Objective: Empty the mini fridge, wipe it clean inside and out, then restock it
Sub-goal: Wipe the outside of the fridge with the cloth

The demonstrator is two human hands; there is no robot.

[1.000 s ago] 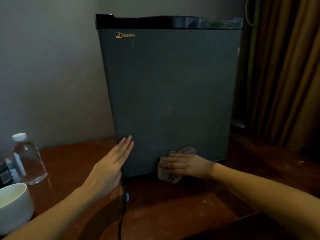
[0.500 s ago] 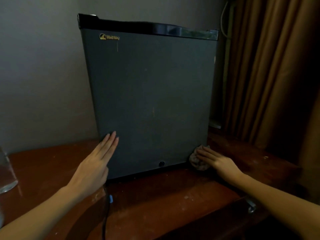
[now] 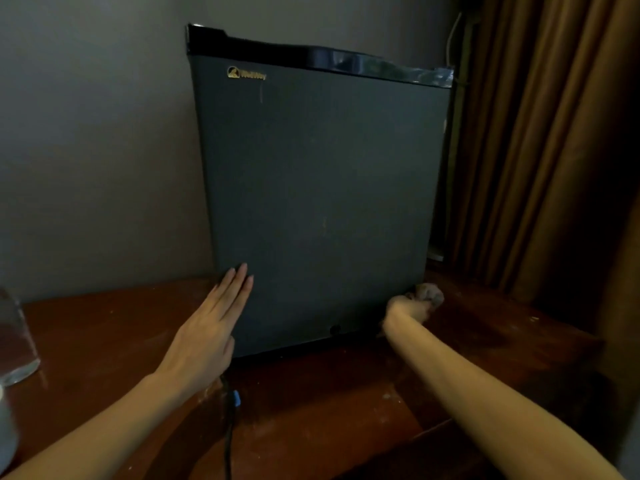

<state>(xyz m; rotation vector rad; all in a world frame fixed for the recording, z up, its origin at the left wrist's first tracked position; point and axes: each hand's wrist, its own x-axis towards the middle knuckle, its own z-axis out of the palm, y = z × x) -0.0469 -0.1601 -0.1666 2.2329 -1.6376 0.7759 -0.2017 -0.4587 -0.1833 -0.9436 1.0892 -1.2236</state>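
Left hand (image 3: 204, 334) flat, fingers straight, against mini fridge (image 3: 322, 185) front, low left; right hand (image 3: 407, 308) clutching cloth (image 3: 429, 292) at its lower right corner.

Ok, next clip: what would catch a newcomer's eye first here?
A dark mini fridge, door closed, fills the middle, on a reddish wooden table. The left hand lies flat against its lower left front; the right hand grips a crumpled cloth at its lower right corner. Brown curtains hang at right.
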